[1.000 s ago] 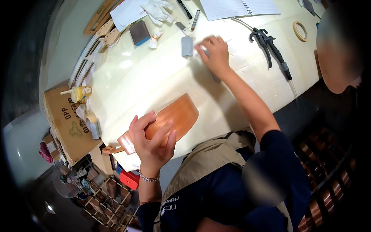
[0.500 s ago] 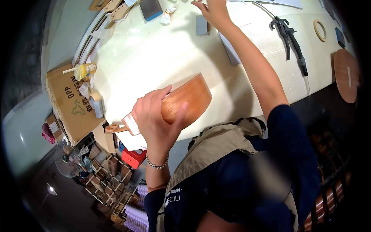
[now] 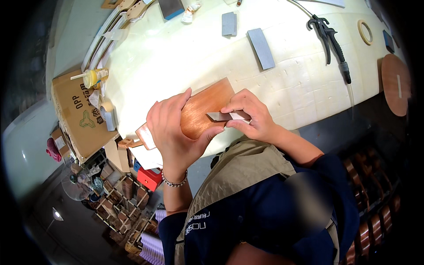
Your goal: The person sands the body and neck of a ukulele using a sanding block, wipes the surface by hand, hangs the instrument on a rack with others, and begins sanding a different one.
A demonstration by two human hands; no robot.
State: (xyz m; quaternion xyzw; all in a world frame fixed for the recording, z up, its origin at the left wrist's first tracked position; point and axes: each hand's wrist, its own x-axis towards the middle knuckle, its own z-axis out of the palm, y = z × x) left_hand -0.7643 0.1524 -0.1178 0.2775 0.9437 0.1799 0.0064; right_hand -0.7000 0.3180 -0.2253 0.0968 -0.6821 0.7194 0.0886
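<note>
My left hand (image 3: 170,128) grips a glossy reddish-brown wooden instrument body (image 3: 198,110), fingers across its top and thumb along the near side. A paler end piece (image 3: 145,136) sticks out past the hand on the left. Between the thumb and fingers of my right hand (image 3: 254,117) is a flat knife (image 3: 218,116) with a slanted grey blade and a whitish grip. Its tip points left, over the face of the wood; whether it touches cannot be told. The body is held above the near edge of the pale padded worktable (image 3: 304,92).
Grey sanding pads (image 3: 261,48) lie beyond my hands, and a black air blow gun (image 3: 327,39) with its hose at the right. A tape ring (image 3: 365,32) sits farther right. On the left are a cardboard box (image 3: 84,119), a yellow-capped bottle (image 3: 95,78) and guitar necks (image 3: 132,11).
My right hand has come back from the far side of the table and now holds the knife over the wood. My left hand keeps its grip, with the body shifted slightly left.
</note>
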